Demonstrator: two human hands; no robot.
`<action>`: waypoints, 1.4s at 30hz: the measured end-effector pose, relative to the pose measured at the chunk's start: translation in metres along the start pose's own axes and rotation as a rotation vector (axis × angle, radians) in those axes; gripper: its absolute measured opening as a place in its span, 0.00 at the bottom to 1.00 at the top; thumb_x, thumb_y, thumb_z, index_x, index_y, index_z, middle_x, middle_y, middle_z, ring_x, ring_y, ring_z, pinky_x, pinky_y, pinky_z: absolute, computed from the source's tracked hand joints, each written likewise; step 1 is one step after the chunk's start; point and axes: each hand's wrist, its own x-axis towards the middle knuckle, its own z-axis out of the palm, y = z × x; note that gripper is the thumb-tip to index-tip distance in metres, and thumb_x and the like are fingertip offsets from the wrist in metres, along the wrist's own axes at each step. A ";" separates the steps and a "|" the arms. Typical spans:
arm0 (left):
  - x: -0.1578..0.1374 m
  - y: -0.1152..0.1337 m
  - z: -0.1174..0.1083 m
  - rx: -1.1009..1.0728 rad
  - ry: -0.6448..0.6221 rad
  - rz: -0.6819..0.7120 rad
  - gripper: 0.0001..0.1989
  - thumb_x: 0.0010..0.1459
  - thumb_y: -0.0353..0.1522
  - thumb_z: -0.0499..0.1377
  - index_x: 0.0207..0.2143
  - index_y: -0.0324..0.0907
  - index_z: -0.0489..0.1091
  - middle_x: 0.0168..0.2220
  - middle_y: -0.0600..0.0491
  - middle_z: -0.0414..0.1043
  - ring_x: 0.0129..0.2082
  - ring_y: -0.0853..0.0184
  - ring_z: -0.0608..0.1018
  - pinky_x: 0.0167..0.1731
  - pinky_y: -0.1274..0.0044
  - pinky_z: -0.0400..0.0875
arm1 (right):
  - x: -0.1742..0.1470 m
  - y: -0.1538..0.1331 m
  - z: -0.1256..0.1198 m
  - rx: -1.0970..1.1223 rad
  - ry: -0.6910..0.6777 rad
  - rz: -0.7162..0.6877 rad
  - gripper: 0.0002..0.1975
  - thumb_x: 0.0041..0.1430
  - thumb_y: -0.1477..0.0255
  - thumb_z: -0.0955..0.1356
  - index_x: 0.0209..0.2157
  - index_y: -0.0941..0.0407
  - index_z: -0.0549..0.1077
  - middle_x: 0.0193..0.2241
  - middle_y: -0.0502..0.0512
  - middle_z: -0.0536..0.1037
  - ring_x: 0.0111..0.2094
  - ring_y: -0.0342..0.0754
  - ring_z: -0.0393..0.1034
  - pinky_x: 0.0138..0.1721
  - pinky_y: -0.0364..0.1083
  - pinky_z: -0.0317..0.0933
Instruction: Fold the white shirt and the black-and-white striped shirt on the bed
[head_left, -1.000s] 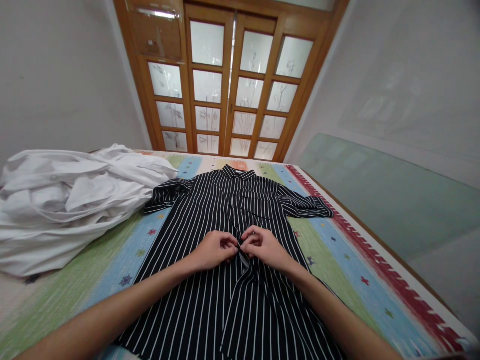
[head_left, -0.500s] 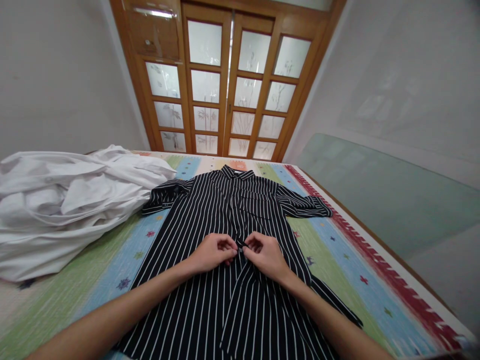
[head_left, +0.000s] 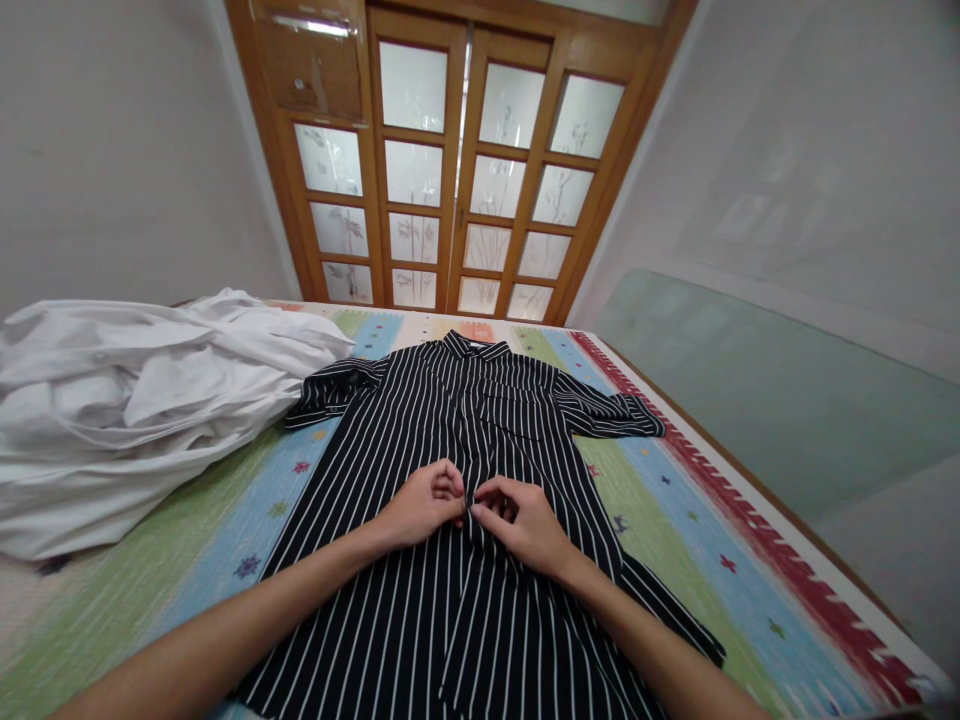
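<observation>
- Head view: a black striped shirt point(head_left: 450, 440) is laid flat, front up, on a striped mat point(head_left: 225, 520), with its collar at the far end and its hem toward the near edge.
- Compared with half a second earlier, the left hand point(head_left: 424, 500) and right hand point(head_left: 521, 522) are brought closer together, the fingertips now meeting at the placket where a small gap was seen before.
- This is judged as a button being worked at mid-chest; the button itself is too small to be made out.
- Both hands are curled almost closed, with a fold of the shirt's front edge pinched between thumb and fingers of each.
- The pinched spot lies at the shirt's centre line, directly between the two hands, near the middle of the garment.
- A heap of white cloth point(head_left: 127, 400) is seen at the left, apart from the hands, and a wooden door point(head_left: 465, 160) stands at the far side.
</observation>
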 end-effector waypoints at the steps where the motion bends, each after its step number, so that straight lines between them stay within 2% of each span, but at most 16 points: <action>1: 0.000 0.000 0.000 -0.001 0.000 -0.003 0.12 0.47 0.29 0.64 0.31 0.40 0.61 0.26 0.60 0.67 0.26 0.72 0.74 0.30 0.77 0.70 | 0.000 0.002 0.001 0.018 -0.003 0.009 0.07 0.56 0.69 0.69 0.36 0.56 0.76 0.26 0.50 0.76 0.25 0.42 0.68 0.28 0.41 0.62; 5: 0.000 -0.003 -0.001 0.000 -0.009 0.000 0.12 0.47 0.29 0.63 0.31 0.40 0.61 0.27 0.60 0.65 0.26 0.74 0.72 0.30 0.78 0.68 | -0.001 0.006 0.002 0.073 -0.004 0.032 0.07 0.55 0.69 0.70 0.36 0.57 0.76 0.27 0.50 0.76 0.26 0.42 0.69 0.28 0.41 0.62; 11: 0.000 -0.005 -0.002 -0.016 -0.029 0.016 0.11 0.46 0.26 0.61 0.31 0.40 0.61 0.27 0.60 0.64 0.26 0.74 0.72 0.30 0.78 0.68 | -0.001 0.008 0.002 0.033 -0.010 0.008 0.07 0.56 0.70 0.69 0.36 0.57 0.76 0.24 0.49 0.74 0.24 0.41 0.64 0.27 0.40 0.59; 17: -0.002 -0.003 -0.002 -0.018 -0.047 0.008 0.13 0.47 0.30 0.64 0.31 0.40 0.60 0.28 0.60 0.64 0.26 0.74 0.72 0.31 0.77 0.68 | -0.001 0.006 0.001 0.025 -0.011 0.019 0.06 0.56 0.72 0.68 0.35 0.57 0.76 0.22 0.47 0.72 0.23 0.41 0.63 0.26 0.40 0.58; 20: -0.002 -0.002 -0.001 -0.017 -0.051 0.013 0.14 0.48 0.32 0.64 0.30 0.40 0.60 0.27 0.59 0.64 0.26 0.73 0.72 0.31 0.77 0.68 | 0.000 0.005 0.001 0.054 -0.019 0.055 0.06 0.55 0.72 0.68 0.34 0.57 0.76 0.24 0.48 0.74 0.24 0.41 0.65 0.27 0.40 0.59; 25: -0.001 -0.004 -0.002 -0.028 -0.060 0.020 0.13 0.49 0.31 0.64 0.31 0.40 0.61 0.28 0.58 0.66 0.27 0.73 0.72 0.32 0.77 0.68 | 0.000 0.010 0.003 0.150 -0.030 0.094 0.10 0.56 0.64 0.70 0.34 0.57 0.77 0.28 0.51 0.78 0.27 0.43 0.69 0.29 0.41 0.61; 36: -0.002 -0.006 -0.004 -0.040 -0.078 0.039 0.12 0.49 0.32 0.64 0.31 0.39 0.62 0.28 0.58 0.67 0.26 0.73 0.71 0.31 0.76 0.69 | 0.000 0.018 0.003 0.201 -0.038 0.094 0.07 0.54 0.68 0.71 0.33 0.57 0.78 0.29 0.52 0.79 0.29 0.44 0.71 0.32 0.43 0.64; 42: -0.001 -0.003 -0.002 0.003 0.001 0.004 0.12 0.47 0.32 0.65 0.29 0.39 0.64 0.25 0.58 0.69 0.25 0.73 0.73 0.31 0.77 0.69 | 0.000 0.019 0.006 0.252 -0.033 0.120 0.09 0.52 0.67 0.72 0.33 0.58 0.77 0.28 0.51 0.77 0.26 0.41 0.66 0.28 0.41 0.60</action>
